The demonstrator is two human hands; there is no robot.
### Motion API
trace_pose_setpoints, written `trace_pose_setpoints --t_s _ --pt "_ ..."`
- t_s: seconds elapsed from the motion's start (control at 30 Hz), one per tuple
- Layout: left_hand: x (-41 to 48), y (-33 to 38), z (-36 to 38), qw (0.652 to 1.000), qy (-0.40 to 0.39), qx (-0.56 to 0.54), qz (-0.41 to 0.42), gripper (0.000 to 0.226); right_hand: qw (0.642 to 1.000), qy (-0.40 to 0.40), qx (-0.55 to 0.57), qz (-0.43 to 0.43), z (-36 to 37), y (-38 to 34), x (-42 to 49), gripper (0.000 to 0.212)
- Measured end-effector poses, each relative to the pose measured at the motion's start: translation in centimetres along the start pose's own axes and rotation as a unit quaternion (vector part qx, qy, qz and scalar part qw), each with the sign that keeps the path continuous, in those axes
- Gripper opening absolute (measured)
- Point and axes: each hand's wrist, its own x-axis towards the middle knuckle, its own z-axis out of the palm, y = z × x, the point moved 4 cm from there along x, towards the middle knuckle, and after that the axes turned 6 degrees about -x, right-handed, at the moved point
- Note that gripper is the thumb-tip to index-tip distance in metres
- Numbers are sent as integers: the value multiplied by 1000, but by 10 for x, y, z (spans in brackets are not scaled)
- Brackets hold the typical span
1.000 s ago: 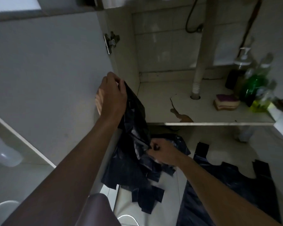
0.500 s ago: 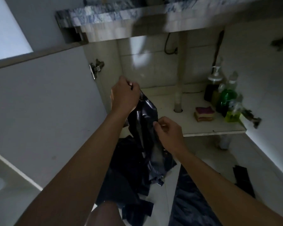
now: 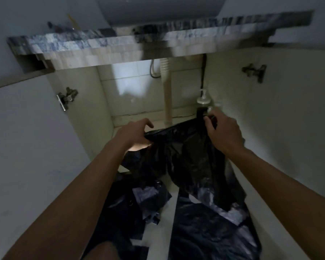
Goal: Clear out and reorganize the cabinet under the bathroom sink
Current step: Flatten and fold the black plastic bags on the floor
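Note:
A black plastic bag (image 3: 191, 160) hangs spread out in front of the open cabinet (image 3: 105, 113) under the sink. My left hand (image 3: 133, 135) grips its top edge on the left. My right hand (image 3: 221, 132) pinches the top edge on the right, near one of the bag's handles. The bag's lower part drapes down toward the floor and hides most of the cabinet shelf. More black bags (image 3: 210, 229) lie flat and crumpled on the floor below.
A white drain pipe (image 3: 167, 94) runs down the cabinet's middle. A pump bottle (image 3: 203, 99) stands at the back right, partly behind my right hand. Both cabinet doors (image 3: 26, 139) stand open, hinges (image 3: 67, 97) showing. The marble counter edge (image 3: 139, 38) overhangs above.
My hands have moved apart and stretched the black bag wide; the right hand rose and went right. The view tilted upward, showing the counter.

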Motion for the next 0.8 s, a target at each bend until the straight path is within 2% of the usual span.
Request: trace_pose_setpoints --t_s 0.03,0.13,0.2,0.3,0.37,0.47,0.5,0.53,0.63,0.67,0.73,0.8 --pt "3 -2 0 1000 -6 -15 -3 51 999 8 -28 -18 -9 8 1 17" --pt "11 -5 -10 998 -4 -61 9 21 993 0 -101 -60 -31 35 -1 16" --pt "12 -1 -19 992 10 -127 15 20 989 -22 -133 -66 -45 57 -5 17" --pt "16 5 -26 974 57 -217 25 24 984 -60 -163 -25 -57 80 -13 23" --pt "16 26 -27 960 59 -269 50 21 985 -95 -142 1 -54 81 -19 40" --pt "18 73 -26 950 40 -295 98 19 990 -130 -51 1 -39 58 -28 87" --pt "19 88 -26 947 34 -298 115 17 991 -131 -7 -3 -32 47 -29 92" --pt "18 102 -27 942 26 -308 130 15 991 -130 39 -4 -28 37 -30 84" --pt "20 123 -25 938 9 -310 155 12 988 -106 115 6 -21 25 -30 22" --pt "19 125 -24 942 3 -298 153 13 986 -99 136 20 -22 27 -29 7" --pt "18 122 -22 950 -14 -269 157 13 982 -93 159 38 -26 37 -29 13" --pt "18 120 -19 952 -15 -252 171 13 984 -116 125 48 -30 46 -27 9"
